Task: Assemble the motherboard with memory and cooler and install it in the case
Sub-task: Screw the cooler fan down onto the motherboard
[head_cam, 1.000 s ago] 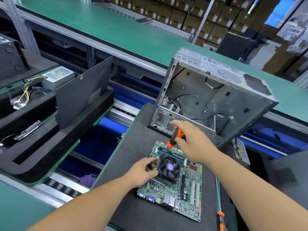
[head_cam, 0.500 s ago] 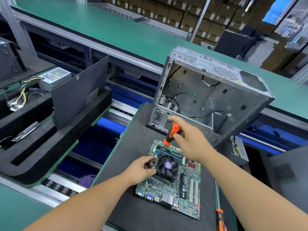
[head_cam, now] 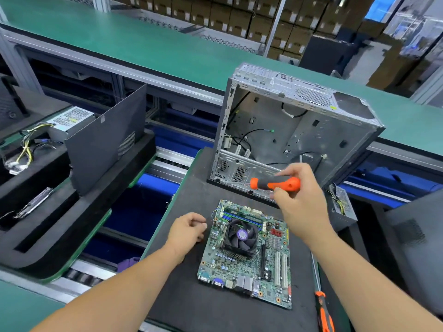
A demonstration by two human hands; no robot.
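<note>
At lower centre the board (head_cam: 247, 255) looked light, stiff, fragile: best gripped by its bare edges. The right hand (head_cam: 299, 202) held a screwdriver (head_cam: 275, 183); the left hand (head_cam: 188, 230) hung loosely curled, empty.

Two bare forearms come into the picture from 6 o'clock. The left hand (head_cam: 189, 230) and the right hand (head_cam: 302, 207) wear no gloves. No sleeve covers either arm, and the wrists carry nothing.
</note>
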